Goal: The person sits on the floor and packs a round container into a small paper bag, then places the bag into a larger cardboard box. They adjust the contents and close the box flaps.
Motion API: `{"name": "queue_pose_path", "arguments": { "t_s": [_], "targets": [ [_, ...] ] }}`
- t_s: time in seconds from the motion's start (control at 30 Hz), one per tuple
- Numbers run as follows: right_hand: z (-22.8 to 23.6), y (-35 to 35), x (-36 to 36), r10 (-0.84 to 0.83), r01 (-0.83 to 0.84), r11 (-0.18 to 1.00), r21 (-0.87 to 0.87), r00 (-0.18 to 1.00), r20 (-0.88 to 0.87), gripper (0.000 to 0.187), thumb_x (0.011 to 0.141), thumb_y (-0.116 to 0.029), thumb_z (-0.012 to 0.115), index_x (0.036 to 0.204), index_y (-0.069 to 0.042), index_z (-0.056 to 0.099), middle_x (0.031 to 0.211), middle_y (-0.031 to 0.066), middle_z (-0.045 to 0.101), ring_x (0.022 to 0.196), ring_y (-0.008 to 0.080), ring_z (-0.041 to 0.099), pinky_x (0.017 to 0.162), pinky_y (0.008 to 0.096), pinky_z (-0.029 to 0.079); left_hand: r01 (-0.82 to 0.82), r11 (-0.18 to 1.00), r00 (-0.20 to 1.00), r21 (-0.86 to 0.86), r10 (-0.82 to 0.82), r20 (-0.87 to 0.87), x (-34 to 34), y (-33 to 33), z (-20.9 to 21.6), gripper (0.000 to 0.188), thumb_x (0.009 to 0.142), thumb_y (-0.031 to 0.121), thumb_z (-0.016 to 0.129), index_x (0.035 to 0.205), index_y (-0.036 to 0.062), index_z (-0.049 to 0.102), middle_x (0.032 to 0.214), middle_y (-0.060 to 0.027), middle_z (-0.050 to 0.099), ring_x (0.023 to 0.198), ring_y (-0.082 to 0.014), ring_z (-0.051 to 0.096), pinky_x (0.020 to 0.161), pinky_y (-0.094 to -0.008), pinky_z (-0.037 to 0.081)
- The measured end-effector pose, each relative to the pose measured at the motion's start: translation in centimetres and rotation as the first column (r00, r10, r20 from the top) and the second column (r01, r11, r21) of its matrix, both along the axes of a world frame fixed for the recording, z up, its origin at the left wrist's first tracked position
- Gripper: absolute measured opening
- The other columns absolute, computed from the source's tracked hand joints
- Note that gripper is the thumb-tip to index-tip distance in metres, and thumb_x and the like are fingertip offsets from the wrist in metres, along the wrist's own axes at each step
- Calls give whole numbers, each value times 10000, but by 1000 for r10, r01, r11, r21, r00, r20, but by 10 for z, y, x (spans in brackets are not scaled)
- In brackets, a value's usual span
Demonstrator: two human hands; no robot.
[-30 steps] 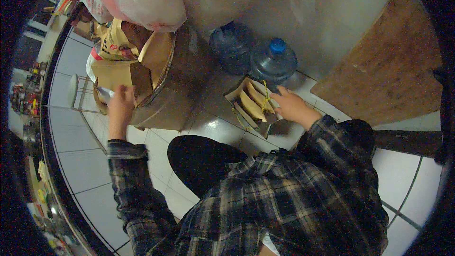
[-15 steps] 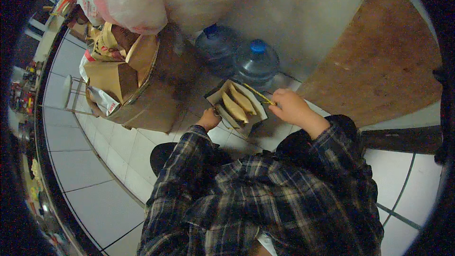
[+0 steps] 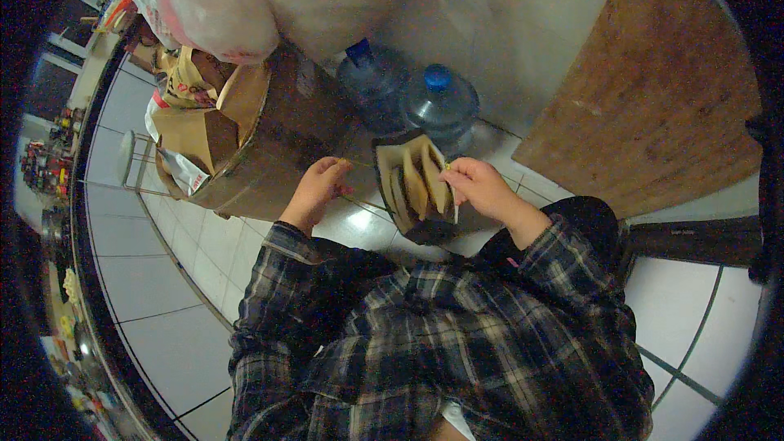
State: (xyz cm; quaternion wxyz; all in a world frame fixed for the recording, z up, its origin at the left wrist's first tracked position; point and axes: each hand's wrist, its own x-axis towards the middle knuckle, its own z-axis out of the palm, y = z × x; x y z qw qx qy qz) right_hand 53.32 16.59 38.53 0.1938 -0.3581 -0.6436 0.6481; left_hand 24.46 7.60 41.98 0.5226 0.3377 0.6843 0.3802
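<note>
A dark paper bag (image 3: 392, 144) with a pale lining hangs open in front of me, its mouth toward me. Inside it stand several tan, folded paper pieces (image 3: 414, 175). My left hand (image 3: 318, 188), left of the bag, is closed on a thin yellow cord handle (image 3: 358, 164) pulled out sideways from the rim. My right hand (image 3: 475, 188) pinches the bag's right edge, where a bit of the yellow cord shows at the fingertips. What lies at the bag's bottom is hidden.
At the left, a big cardboard box (image 3: 286, 131) holds paper bags and packaging (image 3: 196, 135). White plastic sacks (image 3: 212, 4) sit above it. Two water jugs (image 3: 441, 106) stand by the wall behind the bag. A brown board (image 3: 653, 98) leans at the right; a wire stool (image 3: 135, 163) stands far left.
My left hand has moved up and left, drawing its cord handle outward. My right hand has shifted from the stretched right-hand cord to the bag's edge. The bag has tilted and opened wider.
</note>
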Motion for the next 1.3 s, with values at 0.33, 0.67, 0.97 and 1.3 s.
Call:
{"name": "queue_pose_path", "arguments": {
  "t_s": [0.33,0.67,0.97,1.3],
  "targets": [
    [-15,-23,-9,179,-181,982,-53,983,-38,334,971,-194,507,1242,-1,487,1161,56,570,1075,144,536,923,307,441,449,885,886,126,-422,-192,100,28,12,286,930,206,537,1115,-9,568,951,-86,631,862,-149,591,757,-294,483],
    [-2,-11,9,-244,-5,911,-413,800,-548,292,964,-209,507,1196,-34,478,1134,83,570,1029,182,565,881,306,462,697,683,716,221,-639,-283,124,39,28,353,916,98,515,1256,5,525,1249,-129,582,1140,-206,547,980,-333,415],
    [6,29,31,-426,207,882,-423,734,-528,266,962,-153,478,1189,-15,487,970,85,578,955,214,552,884,344,431,466,885,817,-4,-432,-381,66,19,-25,298,930,165,547,1174,1,594,1175,-127,620,1107,-228,573,965,-331,432],
    [6,60,40,-452,315,887,-337,743,-494,218,951,-154,517,1122,-20,527,924,73,590,873,168,565,809,278,448,535,844,792,-40,-518,-325,43,-15,-93,289,946,202,543,1168,23,589,1090,-103,655,991,-208,622,894,-337,481]
  ]
}}
